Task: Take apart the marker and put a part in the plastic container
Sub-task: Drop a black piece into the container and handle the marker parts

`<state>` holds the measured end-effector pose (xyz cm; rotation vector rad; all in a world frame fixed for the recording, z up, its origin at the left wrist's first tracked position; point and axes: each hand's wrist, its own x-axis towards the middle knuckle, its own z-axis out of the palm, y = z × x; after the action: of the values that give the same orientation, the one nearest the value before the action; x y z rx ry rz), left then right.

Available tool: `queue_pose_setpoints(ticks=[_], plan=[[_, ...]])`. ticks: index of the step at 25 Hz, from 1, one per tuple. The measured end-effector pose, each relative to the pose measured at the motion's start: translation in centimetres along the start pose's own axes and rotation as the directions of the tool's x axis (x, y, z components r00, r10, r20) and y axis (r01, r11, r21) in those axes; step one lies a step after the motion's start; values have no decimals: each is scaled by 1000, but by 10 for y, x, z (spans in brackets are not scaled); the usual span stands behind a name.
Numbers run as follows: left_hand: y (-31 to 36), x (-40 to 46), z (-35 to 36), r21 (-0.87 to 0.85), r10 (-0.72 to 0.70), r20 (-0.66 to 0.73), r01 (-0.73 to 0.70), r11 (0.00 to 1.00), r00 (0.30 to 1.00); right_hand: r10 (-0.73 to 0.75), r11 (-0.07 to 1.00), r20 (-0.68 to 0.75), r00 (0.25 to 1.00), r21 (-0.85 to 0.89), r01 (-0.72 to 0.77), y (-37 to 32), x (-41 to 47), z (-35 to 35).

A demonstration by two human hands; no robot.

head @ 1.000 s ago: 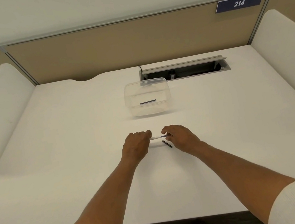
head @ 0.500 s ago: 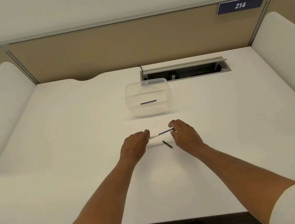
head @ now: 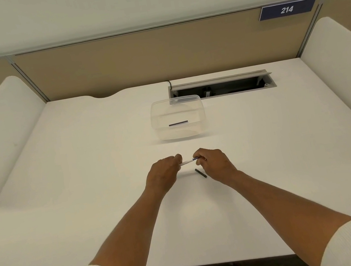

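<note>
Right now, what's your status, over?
Both hands, left hand and right hand, pinching marker. One dark part inside plastic container; another dark piece on desk. Nothing blocking.

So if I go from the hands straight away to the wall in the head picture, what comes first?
hands holding the marker → plastic container with a dark part inside → cable slot → tan divider panel.

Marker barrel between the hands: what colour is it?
White, turning blue at the end by the right hand; the marker barrel shows only in the head view.
</note>
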<state>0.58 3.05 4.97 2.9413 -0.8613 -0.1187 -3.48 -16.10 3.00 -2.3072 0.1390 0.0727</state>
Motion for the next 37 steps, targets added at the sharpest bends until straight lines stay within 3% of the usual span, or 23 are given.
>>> queue_pose_setpoints(ticks=[7, 19, 26, 30, 37], plan=[[1, 2, 0, -45, -6, -8, 6, 999, 1000, 29, 997, -85, 996, 75, -23, -3, 0, 2], [-1, 3, -4, -97, -19, -46, 15, 995, 999, 28, 999, -69, 997, 28, -26, 2, 1, 0], [-5, 2, -7, -337, -172, -165, 109, 935, 971, 87, 996, -24, 996, -34, -88, 12, -3, 2], [-8, 6, -8, -503, -344, -172, 218, 836, 923, 139, 984, 44, 989, -117, -133, 22, -6, 7], [-15, 5, -1, -405, -308, -146, 227, 886, 940, 110, 958, 70, 991, -274, -87, 26, -15, 18]])
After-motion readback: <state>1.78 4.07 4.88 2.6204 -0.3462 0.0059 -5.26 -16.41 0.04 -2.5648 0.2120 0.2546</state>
